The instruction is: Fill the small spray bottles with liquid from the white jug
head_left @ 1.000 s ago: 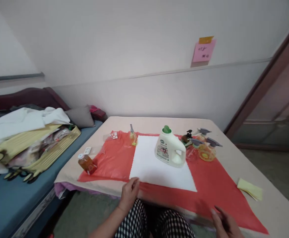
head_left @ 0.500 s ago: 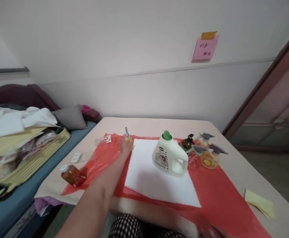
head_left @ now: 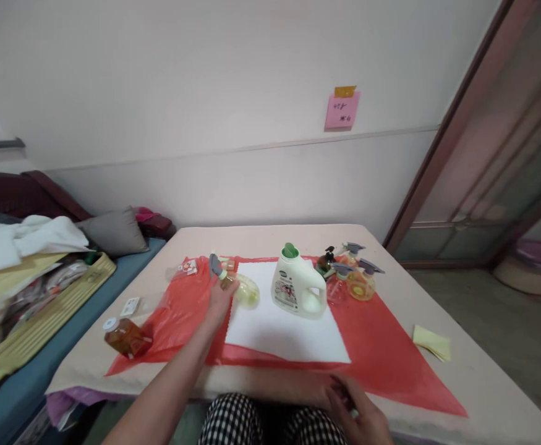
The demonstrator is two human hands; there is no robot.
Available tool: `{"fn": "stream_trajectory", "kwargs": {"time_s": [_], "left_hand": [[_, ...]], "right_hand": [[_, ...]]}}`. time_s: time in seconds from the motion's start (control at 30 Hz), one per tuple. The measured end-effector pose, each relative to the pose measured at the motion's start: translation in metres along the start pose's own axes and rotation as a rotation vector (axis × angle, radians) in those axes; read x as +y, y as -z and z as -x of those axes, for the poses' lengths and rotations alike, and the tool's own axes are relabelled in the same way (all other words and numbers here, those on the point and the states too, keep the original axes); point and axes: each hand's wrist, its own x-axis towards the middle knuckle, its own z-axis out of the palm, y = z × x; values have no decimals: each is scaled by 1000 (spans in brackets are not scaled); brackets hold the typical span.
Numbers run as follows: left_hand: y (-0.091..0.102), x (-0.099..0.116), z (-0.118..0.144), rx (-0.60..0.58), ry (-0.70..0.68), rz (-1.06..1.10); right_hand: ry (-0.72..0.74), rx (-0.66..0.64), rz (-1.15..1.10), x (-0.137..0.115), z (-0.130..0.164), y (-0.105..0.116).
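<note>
Soft, even indoor light, faint shadows.
Wide-angle bend at edges; right hand [head_left: 358, 415] blurred; centre fairly sharp.

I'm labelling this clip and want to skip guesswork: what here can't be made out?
- Head view: the left hand covers part of the small spray bottle, so its grip is unclear.
- Right hand: cut by the bottom edge and blurred; whether it holds anything is unclear.
- Pink note on the wall: writing too small.
- White jug label: too small to read.
- Spray bottles behind the jug overlap; their count is uncertain.
</note>
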Motion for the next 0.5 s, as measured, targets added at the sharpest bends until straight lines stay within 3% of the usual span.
{"fn": "stream_trajectory", "kwargs": {"time_s": [0.17, 0.27, 0.33, 0.5], "left_hand": [[-1, 29, 93, -310, 0, 150], [-4, 43, 137, -462, 52, 244], [-4, 49, 160, -538, 95, 301], [12, 49, 204, -684, 158, 347]], "right_hand": [[226, -71, 48, -51, 11, -10], [315, -199, 28, -82, 13, -8], [309, -293, -33, -98, 15, -4], [126, -507, -290, -118, 35, 1]]}}
